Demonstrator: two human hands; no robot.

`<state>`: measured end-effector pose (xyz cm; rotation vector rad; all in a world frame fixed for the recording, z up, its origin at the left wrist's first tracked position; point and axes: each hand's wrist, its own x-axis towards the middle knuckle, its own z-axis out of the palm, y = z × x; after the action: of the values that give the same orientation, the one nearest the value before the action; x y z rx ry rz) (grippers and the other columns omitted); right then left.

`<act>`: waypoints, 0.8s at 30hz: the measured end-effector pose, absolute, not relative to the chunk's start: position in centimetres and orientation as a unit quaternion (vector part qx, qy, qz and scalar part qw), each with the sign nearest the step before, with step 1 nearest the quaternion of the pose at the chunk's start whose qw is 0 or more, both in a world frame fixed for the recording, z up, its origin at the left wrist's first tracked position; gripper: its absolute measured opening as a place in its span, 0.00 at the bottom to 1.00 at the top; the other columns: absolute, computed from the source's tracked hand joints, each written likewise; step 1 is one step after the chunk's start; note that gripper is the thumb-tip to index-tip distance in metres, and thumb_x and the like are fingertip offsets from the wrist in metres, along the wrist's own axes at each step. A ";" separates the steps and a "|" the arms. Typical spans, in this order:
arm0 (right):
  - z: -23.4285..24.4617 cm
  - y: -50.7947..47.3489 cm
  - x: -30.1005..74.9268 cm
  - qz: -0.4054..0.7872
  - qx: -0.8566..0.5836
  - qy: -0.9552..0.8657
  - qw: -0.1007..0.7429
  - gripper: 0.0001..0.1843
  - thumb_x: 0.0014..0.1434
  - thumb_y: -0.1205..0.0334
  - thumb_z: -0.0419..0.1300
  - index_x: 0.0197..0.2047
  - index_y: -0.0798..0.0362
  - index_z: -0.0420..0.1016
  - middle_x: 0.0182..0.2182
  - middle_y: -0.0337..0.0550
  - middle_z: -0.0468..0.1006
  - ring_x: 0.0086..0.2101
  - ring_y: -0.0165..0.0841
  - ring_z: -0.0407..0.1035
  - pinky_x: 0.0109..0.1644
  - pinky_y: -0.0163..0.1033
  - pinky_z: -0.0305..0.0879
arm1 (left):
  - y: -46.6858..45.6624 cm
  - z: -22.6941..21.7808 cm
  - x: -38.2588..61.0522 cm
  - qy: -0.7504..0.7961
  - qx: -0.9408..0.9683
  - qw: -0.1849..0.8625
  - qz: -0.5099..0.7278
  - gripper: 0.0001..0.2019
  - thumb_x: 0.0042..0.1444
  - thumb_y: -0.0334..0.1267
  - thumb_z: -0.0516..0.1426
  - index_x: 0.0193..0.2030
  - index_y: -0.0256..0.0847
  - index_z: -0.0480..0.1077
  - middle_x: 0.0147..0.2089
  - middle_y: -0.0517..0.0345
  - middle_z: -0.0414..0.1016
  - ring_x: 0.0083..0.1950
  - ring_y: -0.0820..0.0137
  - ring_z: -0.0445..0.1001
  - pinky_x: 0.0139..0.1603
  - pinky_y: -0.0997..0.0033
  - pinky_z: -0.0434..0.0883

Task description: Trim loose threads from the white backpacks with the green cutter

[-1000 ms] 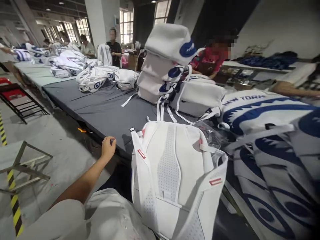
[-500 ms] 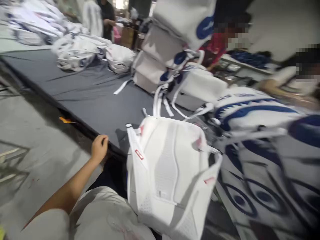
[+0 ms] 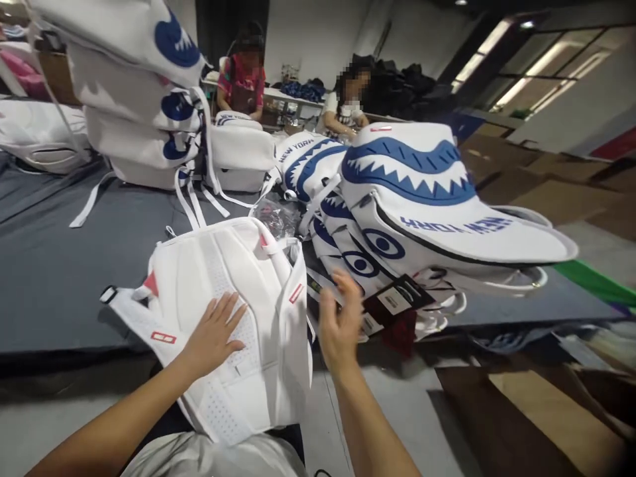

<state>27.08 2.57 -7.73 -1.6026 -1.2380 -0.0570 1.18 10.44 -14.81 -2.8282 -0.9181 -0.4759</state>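
A white backpack point(image 3: 258, 278) leans back-side up against the near edge of the grey table point(image 3: 44, 278), its mesh back panel and red-tabbed straps facing me. My left hand point(image 3: 213, 334) lies flat on that panel, fingers spread. My right hand point(image 3: 340, 324) hovers just right of the bag with fingers loosely apart, holding nothing, close to a black hang tag point(image 3: 395, 301). The tag hangs from a pile of white backpacks point(image 3: 407, 205) printed with blue shark teeth and eyes.
A tall stack of folded white bags point(image 3: 134, 99) with loose straps stands at the back left. Two people point(image 3: 243, 73) work across the table. Crumpled clear plastic point(image 3: 278, 215) lies behind the backpack. Brown cardboard point(image 3: 541, 397) covers the floor at right.
My view has swung to the right. My left hand left the table edge and now rests on the backpack's back panel. My right hand has come into view beside the bag.
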 end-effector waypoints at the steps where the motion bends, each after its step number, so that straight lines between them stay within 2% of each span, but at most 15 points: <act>1: -8.8 2.3 25.8 0.012 -0.688 -0.503 0.523 0.22 0.70 0.51 0.50 0.61 0.52 0.69 0.56 0.56 0.75 0.57 0.46 0.69 0.61 0.57 0.66 | 10.7 -15.9 -0.2 -0.301 -0.939 0.074 -0.151 0.39 0.62 0.58 0.56 0.73 0.41 0.54 0.76 0.38 0.49 0.76 0.44 0.51 0.71 0.42 0.57; 4: -12.0 1.7 21.0 0.159 -0.697 -0.505 0.483 0.26 0.71 0.52 0.45 0.65 0.55 0.65 0.56 0.56 0.76 0.56 0.44 0.71 0.58 0.51 0.69 | 11.6 -16.8 -5.1 -0.272 -0.946 0.092 -0.150 0.37 0.66 0.58 0.51 0.76 0.42 0.49 0.77 0.40 0.46 0.77 0.46 0.48 0.73 0.44 0.53; 6: -13.2 1.4 19.0 0.177 -0.700 -0.545 0.425 0.26 0.71 0.53 0.45 0.67 0.53 0.63 0.56 0.52 0.77 0.54 0.41 0.73 0.56 0.45 0.71 | 11.9 -15.9 -7.7 -0.252 -0.953 0.095 -0.138 0.38 0.67 0.58 0.49 0.76 0.41 0.45 0.77 0.39 0.46 0.77 0.47 0.46 0.73 0.44 0.50; 9: -12.9 1.9 20.9 0.118 -0.740 -0.592 0.296 0.22 0.71 0.56 0.45 0.59 0.50 0.73 0.50 0.47 0.81 0.48 0.38 0.75 0.50 0.40 0.72 | 11.6 -13.6 -8.6 -0.245 -0.959 0.081 -0.120 0.38 0.68 0.59 0.47 0.76 0.38 0.46 0.76 0.36 0.49 0.77 0.47 0.47 0.72 0.43 0.51; 10: -12.5 2.5 22.8 0.104 -0.755 -0.584 0.279 0.22 0.71 0.59 0.44 0.57 0.51 0.74 0.50 0.50 0.81 0.49 0.40 0.75 0.51 0.42 0.71 | 11.4 -12.9 -8.1 -0.248 -0.958 0.073 -0.125 0.36 0.68 0.58 0.46 0.75 0.37 0.49 0.75 0.35 0.52 0.76 0.47 0.50 0.71 0.42 0.54; 12: -11.9 4.0 27.2 0.063 -0.792 -0.558 0.238 0.22 0.68 0.63 0.45 0.57 0.59 0.73 0.52 0.62 0.77 0.52 0.49 0.72 0.53 0.50 0.68 | 11.2 -11.6 -6.2 -0.254 -0.952 0.054 -0.162 0.29 0.70 0.53 0.46 0.71 0.37 0.57 0.70 0.34 0.60 0.72 0.48 0.59 0.67 0.42 0.60; 14: -11.7 5.8 31.2 0.025 -0.822 -0.541 0.177 0.22 0.66 0.67 0.45 0.54 0.64 0.75 0.47 0.70 0.76 0.48 0.56 0.72 0.47 0.55 0.67 | 11.8 -10.6 -4.1 -0.262 -0.940 0.033 -0.215 0.22 0.71 0.44 0.47 0.66 0.36 0.62 0.64 0.37 0.68 0.66 0.53 0.66 0.64 0.45 0.65; 15: -11.8 6.6 32.7 0.013 -0.829 -0.540 0.144 0.21 0.66 0.69 0.45 0.50 0.64 0.76 0.44 0.72 0.76 0.46 0.58 0.72 0.44 0.55 0.67 | 12.3 -10.1 -3.1 -0.262 -0.935 0.029 -0.238 0.18 0.70 0.39 0.48 0.63 0.36 0.64 0.61 0.39 0.71 0.63 0.55 0.68 0.63 0.46 0.66; 18: -12.8 8.0 35.0 -0.018 -0.833 -0.550 0.059 0.18 0.63 0.73 0.46 0.43 0.63 0.78 0.41 0.71 0.75 0.43 0.57 0.74 0.38 0.51 0.66 | 14.3 -8.5 -1.0 -0.259 -0.933 0.024 -0.249 0.15 0.69 0.32 0.47 0.57 0.35 0.68 0.57 0.39 0.73 0.60 0.56 0.69 0.60 0.46 0.68; 20: -13.8 8.4 35.3 -0.036 -0.832 -0.553 0.021 0.16 0.63 0.73 0.47 0.42 0.62 0.77 0.41 0.70 0.75 0.42 0.57 0.74 0.35 0.49 0.66 | 15.4 -7.5 0.0 -0.238 -0.951 0.010 -0.195 0.15 0.69 0.33 0.46 0.54 0.34 0.70 0.55 0.38 0.74 0.58 0.55 0.70 0.58 0.47 0.69; 24: -15.3 8.3 35.3 -0.120 -0.819 -0.560 -0.030 0.19 0.65 0.72 0.43 0.43 0.59 0.76 0.36 0.66 0.75 0.36 0.54 0.76 0.26 0.43 0.60 | 16.2 -5.8 1.8 -0.163 -0.982 -0.035 -0.092 0.18 0.70 0.37 0.43 0.44 0.42 0.74 0.43 0.47 0.77 0.44 0.59 0.73 0.46 0.55 0.72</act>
<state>35.33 8.34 -15.30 -2.6246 -1.7940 -0.3840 1.81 16.21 -5.85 -3.1553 -0.5234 -0.2945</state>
